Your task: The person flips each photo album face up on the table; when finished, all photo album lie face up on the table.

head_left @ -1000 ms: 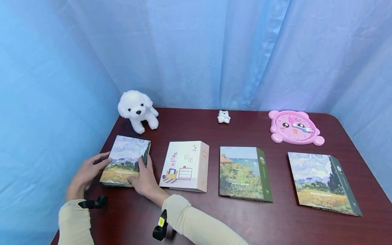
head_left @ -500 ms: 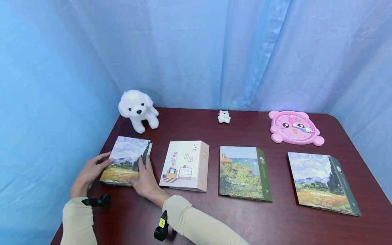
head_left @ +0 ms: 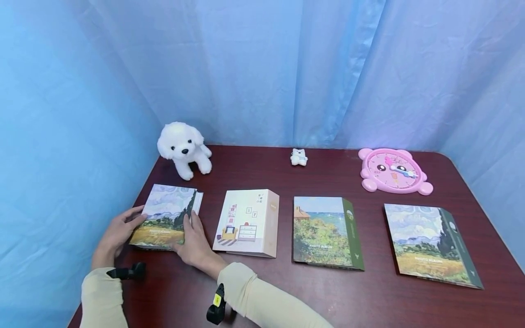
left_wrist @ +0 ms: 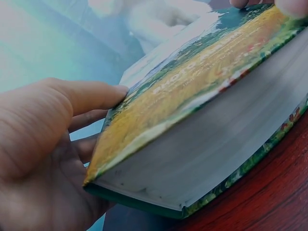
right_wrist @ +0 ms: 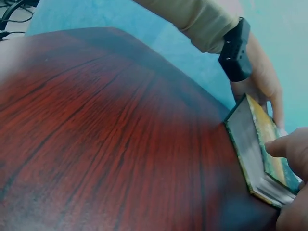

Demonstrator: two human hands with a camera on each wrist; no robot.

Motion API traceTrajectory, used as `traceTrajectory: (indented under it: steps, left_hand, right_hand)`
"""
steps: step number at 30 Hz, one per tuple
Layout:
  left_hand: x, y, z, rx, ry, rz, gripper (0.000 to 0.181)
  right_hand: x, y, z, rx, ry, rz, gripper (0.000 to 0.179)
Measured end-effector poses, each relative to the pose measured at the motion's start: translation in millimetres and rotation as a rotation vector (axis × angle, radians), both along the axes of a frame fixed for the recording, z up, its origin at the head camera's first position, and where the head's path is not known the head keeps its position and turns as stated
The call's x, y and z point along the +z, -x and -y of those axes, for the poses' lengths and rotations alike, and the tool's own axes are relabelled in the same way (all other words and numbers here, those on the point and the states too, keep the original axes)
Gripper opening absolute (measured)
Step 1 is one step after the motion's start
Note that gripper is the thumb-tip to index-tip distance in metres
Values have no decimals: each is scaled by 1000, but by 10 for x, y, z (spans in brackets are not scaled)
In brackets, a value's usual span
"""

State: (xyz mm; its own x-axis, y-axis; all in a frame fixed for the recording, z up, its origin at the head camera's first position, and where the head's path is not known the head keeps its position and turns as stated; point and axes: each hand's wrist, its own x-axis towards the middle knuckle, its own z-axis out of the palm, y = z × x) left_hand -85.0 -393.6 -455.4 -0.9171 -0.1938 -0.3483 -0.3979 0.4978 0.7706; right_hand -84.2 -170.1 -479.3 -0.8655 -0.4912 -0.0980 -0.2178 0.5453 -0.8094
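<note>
At the left of the table lies a thick photo album [head_left: 163, 214] with a painted landscape cover. My left hand [head_left: 116, 232] holds its left edge; in the left wrist view the thumb rests on the cover and the fingers lie along the green spine. My right hand [head_left: 197, 243] grips the opposite side, thumb on the cover near the front corner and fingers at the right edge. A strip of white pages shows past the cover there. In the right wrist view the album's page block [right_wrist: 245, 139] faces the camera, with both hands around the album.
Right of the album lie a white room-picture album cover [head_left: 242, 223], a green seaside one [head_left: 321, 232] and a landscape one [head_left: 426, 241]. Behind them sit a white plush dog [head_left: 184, 148], a small white figurine [head_left: 299, 157] and a pink toy clock [head_left: 395, 171]. Blue curtains surround the table.
The album's cover has shifted slightly left, and white pages have come into view at its right edge. Both hands have kept their hold with only small movements.
</note>
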Motion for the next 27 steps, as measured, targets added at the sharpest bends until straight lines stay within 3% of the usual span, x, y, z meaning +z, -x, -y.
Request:
traceTrajectory:
  steps: [9, 19, 23, 27]
  left_hand:
    - [75, -1, -44, -14, 89, -32, 74]
    - [360, 66, -258, 54, 326, -260, 63]
    - [473, 101, -431, 40, 344, -332, 60]
    - [517, 144, -643, -5, 322, -383, 54]
  right_hand:
    - [154, 99, -77, -31, 33, 32, 79]
    - [368, 383, -457, -115, 172, -78, 63]
    - [429, 484, -671, -139, 189, -134, 62]
    - [455, 574, -908, -183, 194, -168, 62]
